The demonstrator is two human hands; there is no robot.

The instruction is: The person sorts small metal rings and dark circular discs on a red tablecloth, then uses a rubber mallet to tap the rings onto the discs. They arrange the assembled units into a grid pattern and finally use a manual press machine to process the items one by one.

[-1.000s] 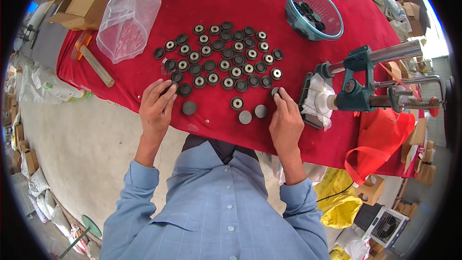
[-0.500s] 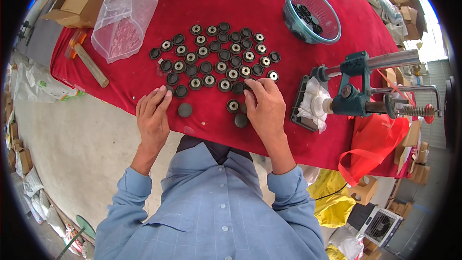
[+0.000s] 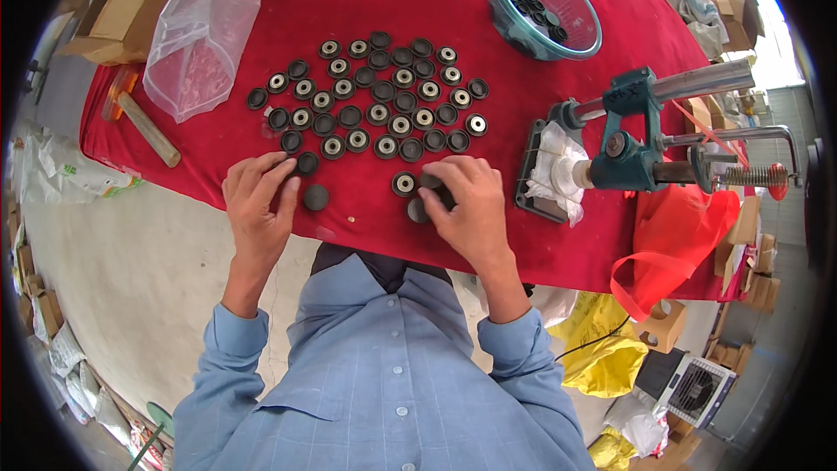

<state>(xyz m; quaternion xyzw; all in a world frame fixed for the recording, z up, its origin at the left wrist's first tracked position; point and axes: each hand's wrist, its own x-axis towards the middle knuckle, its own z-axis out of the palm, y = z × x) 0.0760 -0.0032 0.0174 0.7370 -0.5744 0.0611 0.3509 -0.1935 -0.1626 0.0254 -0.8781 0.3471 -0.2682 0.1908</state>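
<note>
My left hand is at the near left of the loose parts, thumb and forefinger apart, its fingertips beside a round black cap. Another black disc lies flat just right of its thumb. My right hand has its thumb and fingers closed on a dark round cap, partly hidden by the fingers. Under that hand's thumb side lies a smooth black disc. Left of it sits a black cap with a metal bearing. Several more caps, some with bearings, spread beyond both hands.
A green hand press stands at the right, a white cloth on its base. Behind are a teal basket holding black parts and a clear plastic bag. A wooden-handled hammer lies left; a red bag hangs right.
My right hand has drawn nearer to me from the rows, and its fingers have closed round a dark cap. My left thumb has spread from the forefinger. The whole view has shifted slightly.
</note>
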